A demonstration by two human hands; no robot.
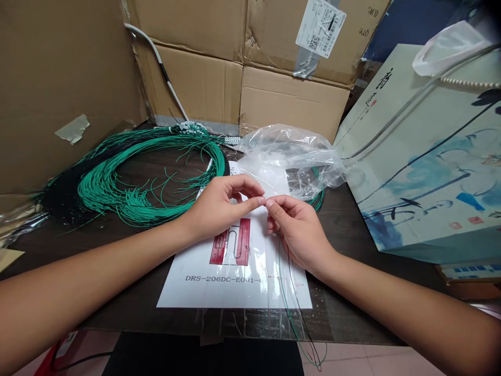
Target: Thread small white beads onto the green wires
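Note:
My right hand (303, 230) is closed in a pinch, and a thin green wire (281, 274) and a black wire (293, 274) hang from it past the table's front edge, looping near the bottom. My left hand (219, 203) meets it fingertip to fingertip, thumb and fingers drawn together; whatever lies in that pinch is too small to make out. Beneath both hands lies a printed white sheet (188, 295) with a red-and-white picture and a line of lettering, under a clear, shiny covering.
A large coil of green and black wires (102, 177) rests at the left. Behind the hands is a clear plastic bag (309, 149) with more green wire by it. Cardboard boxes (195, 89) wall the back, and a painted paper bag (422, 156) stands at the right. A white cable (151, 44) runs down the boxes.

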